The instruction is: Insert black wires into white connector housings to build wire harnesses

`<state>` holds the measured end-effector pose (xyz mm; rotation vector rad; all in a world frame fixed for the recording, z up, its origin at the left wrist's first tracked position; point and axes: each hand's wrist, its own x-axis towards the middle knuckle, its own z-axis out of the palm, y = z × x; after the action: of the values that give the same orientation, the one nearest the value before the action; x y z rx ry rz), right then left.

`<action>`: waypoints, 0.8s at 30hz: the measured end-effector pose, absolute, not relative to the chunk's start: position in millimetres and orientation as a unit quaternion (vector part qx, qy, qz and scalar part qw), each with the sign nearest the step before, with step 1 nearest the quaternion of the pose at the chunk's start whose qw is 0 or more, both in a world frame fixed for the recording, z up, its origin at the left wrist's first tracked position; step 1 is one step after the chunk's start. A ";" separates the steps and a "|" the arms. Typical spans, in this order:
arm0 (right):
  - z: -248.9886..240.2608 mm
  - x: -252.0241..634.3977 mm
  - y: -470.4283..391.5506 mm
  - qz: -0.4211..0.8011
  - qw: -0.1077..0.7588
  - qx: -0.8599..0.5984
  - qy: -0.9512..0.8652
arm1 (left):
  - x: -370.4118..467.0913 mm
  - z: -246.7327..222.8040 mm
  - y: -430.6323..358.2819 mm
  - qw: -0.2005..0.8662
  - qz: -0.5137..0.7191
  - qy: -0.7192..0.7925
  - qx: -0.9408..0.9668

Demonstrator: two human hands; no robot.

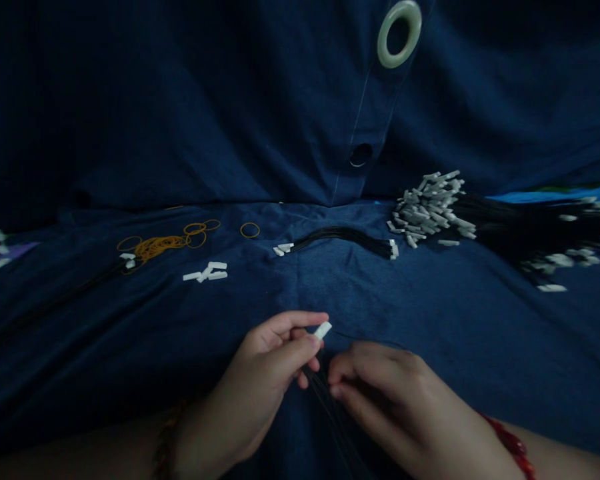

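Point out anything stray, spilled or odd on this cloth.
A few rubber bands lie scattered loose beside the main heap, and several white tags lie apart from the big tag pile. The left hand pinches one tag; nothing looks damaged.

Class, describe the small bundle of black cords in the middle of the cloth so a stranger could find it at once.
Start at the pale ring hanging at the top and drop to the blue cloth. The small bundle lies there, apart from the big pile on its right, white tips at both ends.

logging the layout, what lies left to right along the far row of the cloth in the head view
rubber bands → loose white tags → single rubber band → small black cord bundle → big pile of white-tipped cords
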<state>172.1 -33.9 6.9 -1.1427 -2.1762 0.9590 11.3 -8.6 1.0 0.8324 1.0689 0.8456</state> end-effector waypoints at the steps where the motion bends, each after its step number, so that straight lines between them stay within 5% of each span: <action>1: 6.9 171.7 -34.0 0.353 0.249 -0.424 -0.796 | 11.4 0.9 -8.5 0.698 0.379 0.479 0.374; 24: 8.2 167.7 -30.5 0.407 0.215 -0.483 -0.745 | 11.7 -7.3 -7.0 0.676 0.373 0.473 0.425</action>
<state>167.7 -30.5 8.2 -1.3396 -2.0658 1.1279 11.7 -7.0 -7.3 0.9558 1.0641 0.8388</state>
